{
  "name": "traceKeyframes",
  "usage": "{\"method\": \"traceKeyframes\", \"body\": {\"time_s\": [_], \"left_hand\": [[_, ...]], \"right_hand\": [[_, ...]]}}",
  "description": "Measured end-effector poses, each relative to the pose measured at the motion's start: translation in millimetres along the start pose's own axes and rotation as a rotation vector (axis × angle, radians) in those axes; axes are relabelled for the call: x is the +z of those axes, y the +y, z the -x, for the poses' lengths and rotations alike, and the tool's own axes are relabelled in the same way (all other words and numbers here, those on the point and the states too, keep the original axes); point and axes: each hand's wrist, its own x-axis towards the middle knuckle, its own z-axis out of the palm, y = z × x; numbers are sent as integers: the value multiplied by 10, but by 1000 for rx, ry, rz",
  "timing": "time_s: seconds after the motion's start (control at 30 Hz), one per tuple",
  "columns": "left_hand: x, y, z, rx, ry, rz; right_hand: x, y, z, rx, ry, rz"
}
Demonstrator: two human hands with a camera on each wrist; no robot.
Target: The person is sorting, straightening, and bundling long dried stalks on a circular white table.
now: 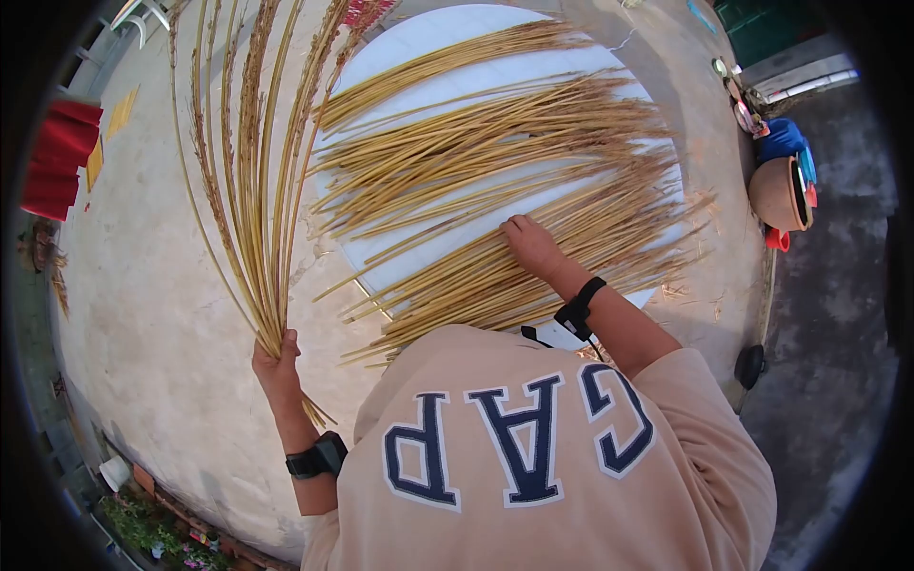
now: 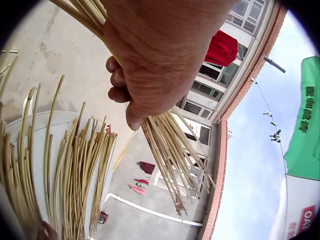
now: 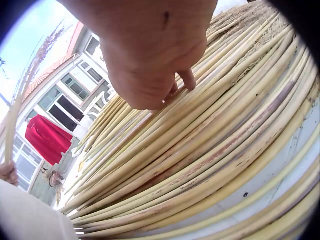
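Left grip [image 1: 276,357] clasps an upright stalk bundle [image 1: 249,171], its tops cut off at the far edge. Right grip [image 1: 531,246] rests on the spread stalks [image 1: 495,152] with its fingertips buried, so I cannot tell whether it pinches any.
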Motion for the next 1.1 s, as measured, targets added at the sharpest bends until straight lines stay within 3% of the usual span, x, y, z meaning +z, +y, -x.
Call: {"method": "traceKeyframes", "body": {"time_s": [0.23,0.43,0.47,0.53,0.67,0.73,0.87,1.1], "left_hand": [[101,44,-118,-1,3,30],[135,62,-131,9,-13,21],[134,51,-130,15,-19,21],[156,46,-133,5,-22,33],[206,115,-134,-11,-39,53],[210,92,-134,9,-44,52],[202,54,-134,24,-69,47],[242,18,-159,45,-75,15]], "right_hand": [[-101,-45,-349,66,188,-8],[64,78,-285,110,-9,102],[47,80,-311,110,-12,101],[24,97,-409,143,167,36],[-16,141,-608,102,131,91],[-3,153,-666,164,-64,239],[80,172,-628,219,28,176],[25,221,-599,133,90,251]]}}
